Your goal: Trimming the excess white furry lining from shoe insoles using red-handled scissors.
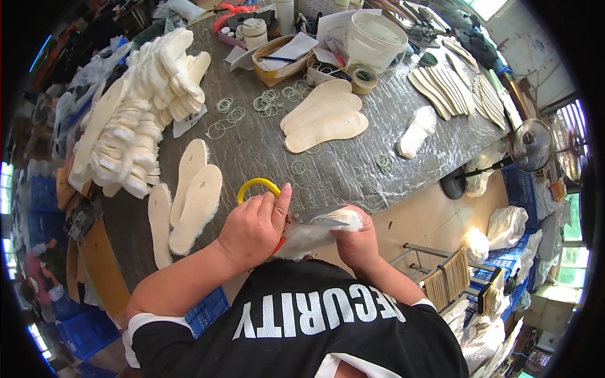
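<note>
My left hand [252,230] is closed round scissors [259,183] with a yellow handle loop and a red one. Their metal blades point right and lie spread over a white fluffy insole [301,239]. Pinched at its far right end, the insole is held by my right hand [358,242] just off the table's front edge. To the left of my left arm lie several loose pale insoles [196,208] with fleecy rims. Farther back, a fan of flat cream insoles [324,120] rests on the table.
Tall stacks of fleece insoles [129,135] stand at the left on the dark, plastic-covered table [252,151]. Rubber bands [268,102], a white bucket [377,41] and a tape roll [363,80] lie beyond. Rows of insoles [441,91], a fan [531,145] and a chair [446,277] are on the right.
</note>
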A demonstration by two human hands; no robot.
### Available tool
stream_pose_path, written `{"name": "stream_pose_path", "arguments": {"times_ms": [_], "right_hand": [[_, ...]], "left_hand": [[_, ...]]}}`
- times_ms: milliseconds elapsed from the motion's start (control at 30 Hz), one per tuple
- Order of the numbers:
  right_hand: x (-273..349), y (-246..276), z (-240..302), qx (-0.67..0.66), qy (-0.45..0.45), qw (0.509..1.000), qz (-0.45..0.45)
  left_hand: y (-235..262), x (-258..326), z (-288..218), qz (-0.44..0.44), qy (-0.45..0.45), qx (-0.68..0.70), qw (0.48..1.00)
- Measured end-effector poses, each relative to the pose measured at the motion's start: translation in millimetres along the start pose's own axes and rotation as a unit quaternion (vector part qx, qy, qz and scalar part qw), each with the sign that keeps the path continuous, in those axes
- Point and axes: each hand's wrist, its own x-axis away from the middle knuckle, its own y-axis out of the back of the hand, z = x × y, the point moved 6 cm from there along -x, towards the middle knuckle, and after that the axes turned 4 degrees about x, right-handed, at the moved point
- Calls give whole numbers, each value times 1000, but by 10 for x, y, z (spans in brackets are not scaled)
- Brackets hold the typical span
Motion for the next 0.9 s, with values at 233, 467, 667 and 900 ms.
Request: {"name": "stream_pose_path", "arguments": {"times_ms": [233, 467, 667, 900], "right_hand": [[-8, -71, 6, 17, -29, 999, -16], [2, -141, -45, 41, -60, 997, -16], [-6, -140, -47, 63, -66, 995, -31], [-42, -126, -28, 67, -31, 997, -14]], "left_hand": [[-95, 115, 66, 127, 61, 65, 988], [-47, 53, 55, -5, 25, -33, 999], [-82, 124, 95, 16, 50, 10, 999], [-88, 108, 232, 29, 108, 181, 977]]}}
